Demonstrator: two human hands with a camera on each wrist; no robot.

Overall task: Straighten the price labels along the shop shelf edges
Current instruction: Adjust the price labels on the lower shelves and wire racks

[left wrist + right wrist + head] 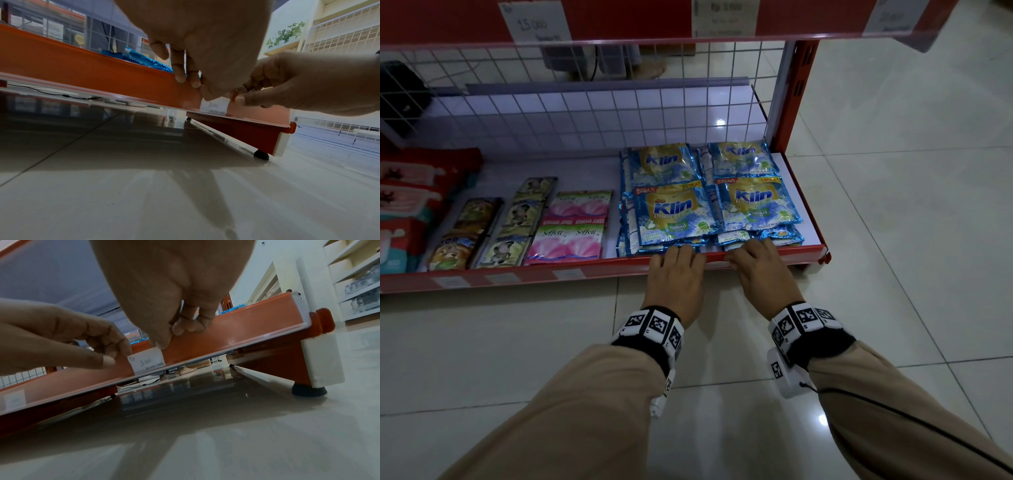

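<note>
Price label [147,361]: sits in the shelf edge [236,331] strip, below the Klin sachets [678,209].
Left hand [675,274]: fingers pinch its left end.
Right hand [763,270]: thumb presses its upper right corner, steadying it level.

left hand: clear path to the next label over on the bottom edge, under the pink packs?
Probably yes. The left hand is at the 3.000 label on the red edge; the next label sits further left on that strip, with nothing in front of it.
</note>
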